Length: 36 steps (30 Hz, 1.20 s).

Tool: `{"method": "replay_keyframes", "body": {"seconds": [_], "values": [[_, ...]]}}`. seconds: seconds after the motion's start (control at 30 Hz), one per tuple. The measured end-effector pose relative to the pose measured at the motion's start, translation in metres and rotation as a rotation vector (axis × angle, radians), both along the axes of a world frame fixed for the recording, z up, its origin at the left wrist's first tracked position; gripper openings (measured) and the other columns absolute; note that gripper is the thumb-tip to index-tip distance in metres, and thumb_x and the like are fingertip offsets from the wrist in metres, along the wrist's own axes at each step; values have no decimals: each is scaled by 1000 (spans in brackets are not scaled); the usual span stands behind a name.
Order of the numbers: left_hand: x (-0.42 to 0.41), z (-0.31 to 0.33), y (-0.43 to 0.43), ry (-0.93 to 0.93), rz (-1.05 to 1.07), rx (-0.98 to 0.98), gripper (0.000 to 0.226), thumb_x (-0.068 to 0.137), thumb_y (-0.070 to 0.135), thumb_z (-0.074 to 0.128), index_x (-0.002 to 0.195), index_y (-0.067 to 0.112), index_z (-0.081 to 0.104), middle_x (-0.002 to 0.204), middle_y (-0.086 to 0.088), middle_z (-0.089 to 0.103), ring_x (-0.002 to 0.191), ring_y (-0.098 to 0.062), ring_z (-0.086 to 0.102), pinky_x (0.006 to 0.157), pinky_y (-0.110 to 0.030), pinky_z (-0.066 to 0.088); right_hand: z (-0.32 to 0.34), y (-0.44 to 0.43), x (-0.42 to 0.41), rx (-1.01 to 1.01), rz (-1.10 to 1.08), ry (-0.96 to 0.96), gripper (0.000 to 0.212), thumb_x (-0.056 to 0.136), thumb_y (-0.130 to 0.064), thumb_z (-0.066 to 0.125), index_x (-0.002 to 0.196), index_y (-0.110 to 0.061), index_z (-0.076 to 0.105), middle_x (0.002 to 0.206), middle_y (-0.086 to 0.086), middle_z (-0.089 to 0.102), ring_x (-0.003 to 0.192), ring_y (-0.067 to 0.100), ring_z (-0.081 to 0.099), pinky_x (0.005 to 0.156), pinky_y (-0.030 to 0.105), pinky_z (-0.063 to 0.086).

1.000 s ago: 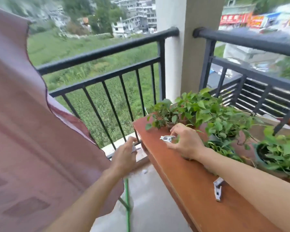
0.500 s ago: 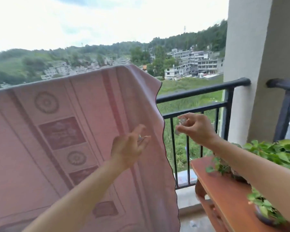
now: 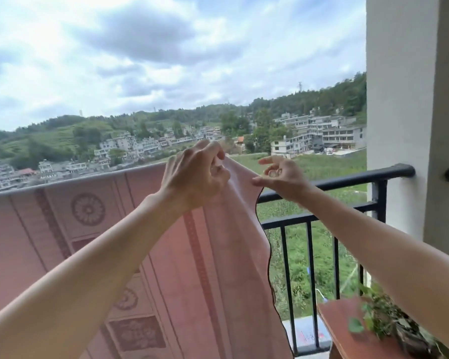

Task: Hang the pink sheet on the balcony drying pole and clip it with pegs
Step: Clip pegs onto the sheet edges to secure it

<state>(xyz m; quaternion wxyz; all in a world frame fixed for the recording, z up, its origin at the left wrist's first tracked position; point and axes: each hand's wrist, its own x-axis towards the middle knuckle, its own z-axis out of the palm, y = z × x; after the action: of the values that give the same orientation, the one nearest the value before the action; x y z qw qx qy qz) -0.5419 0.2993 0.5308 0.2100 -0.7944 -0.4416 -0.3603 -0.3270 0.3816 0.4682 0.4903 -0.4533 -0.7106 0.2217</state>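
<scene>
Left hand pinching top corner of patterned pink cloth sheet; right hand beside, curled around small silvery peg.

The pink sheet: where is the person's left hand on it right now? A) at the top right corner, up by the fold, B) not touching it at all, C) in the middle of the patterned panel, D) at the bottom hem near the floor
A: the left hand is closed at the top right corner of the pink sheet, while the right hand hovers just beside it holding a small metal peg.
</scene>
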Motion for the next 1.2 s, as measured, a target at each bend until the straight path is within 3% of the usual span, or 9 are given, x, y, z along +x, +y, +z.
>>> {"method": "replay_keyframes", "body": {"seconds": [0.1, 0.37, 0.47, 0.57, 0.73, 0.87, 1.0, 1.1, 1.2], "values": [[10, 17, 17, 147, 74, 9, 27, 83, 38, 64, 106, 25, 61, 110, 11, 56, 80, -9, 52, 71, -25, 34, 24, 9, 13, -14, 77, -217, 25, 71, -27, 79, 87, -11, 68, 91, 3, 65, 86, 14, 58, 70, 23, 46], [52, 68, 53, 216, 148, -345, 70, 60, 54, 81, 122, 35, 57, 98, 9, 61, 99, -14, 59, 82, -31, 48, 102, 23, 48, 85, 195, -158, 16, 79, -19, 73, 82, -5, 67, 63, 0, 52, 44, 2, 41, 38, 15, 34], [62, 70, 70, 181, 183, -528, 27, 62, 37, 85, 82, 28, 70, 76, 9, 55, 76, -12, 56, 69, -27, 47, 92, 33, 51, 73, 252, -30, 22, 72, -25, 76, 81, -8, 68, 64, 2, 55, 48, 9, 40, 40, 23, 34], [74, 71, 77, 132, 214, -625, 38, 65, 27, 83, 46, 17, 52, 49, 9, 43, 50, -10, 41, 49, -23, 30, 73, 46, 49, 90, 298, 117, 23, 70, -24, 77, 81, -7, 67, 67, 4, 57, 47, 6, 44, 41, 21, 38], [83, 70, 85, 33, 228, -623, 18, 68, 18, 74, 61, 16, 58, 67, 0, 53, 63, -15, 47, 54, -23, 37, 21, 43, 37, 504, -294, 235, 8, 85, -24, 68, 91, -20, 70, 84, -7, 69, 62, -1, 54, 53, 21, 46], [95, 64, 91, -73, 206, -533, 11, 71, 8, 67, 74, 17, 63, 83, 3, 59, 72, -13, 53, 52, -22, 37, -50, 1, 8, 708, -207, 108, 31, 86, -43, 60, 106, -22, 70, 92, -10, 71, 73, 4, 64, 60, 23, 49], [105, 65, 96, -11, 209, -473, 19, 74, 5, 65, 85, 19, 58, 100, 4, 55, 80, -10, 53, 56, -23, 36, -79, 0, -22, 334, -157, -83, 70, 80, -67, 54, 136, -26, 51, 112, -8, 69, 94, 15, 66, 73, 31, 52], [107, 67, 91, 28, 156, -415, 23, 75, 6, 65, 93, 19, 58, 81, 8, 50, 73, -12, 48, 55, -26, 35, -79, 4, -37, 187, -54, 156, 18, 81, -46, 69, 94, -35, 66, 69, -19, 62, 61, 5, 55, 57, 30, 43], [95, 72, 70, 167, -16, -178, 18, 75, 12, 71, 85, 25, 63, 72, 10, 58, 72, -11, 54, 64, -28, 43, -79, 10, -43, 84, 82, 442, 26, 77, -27, 76, 59, -21, 57, 49, -14, 44, 49, 4, 35, 52, 29, 32]]}}
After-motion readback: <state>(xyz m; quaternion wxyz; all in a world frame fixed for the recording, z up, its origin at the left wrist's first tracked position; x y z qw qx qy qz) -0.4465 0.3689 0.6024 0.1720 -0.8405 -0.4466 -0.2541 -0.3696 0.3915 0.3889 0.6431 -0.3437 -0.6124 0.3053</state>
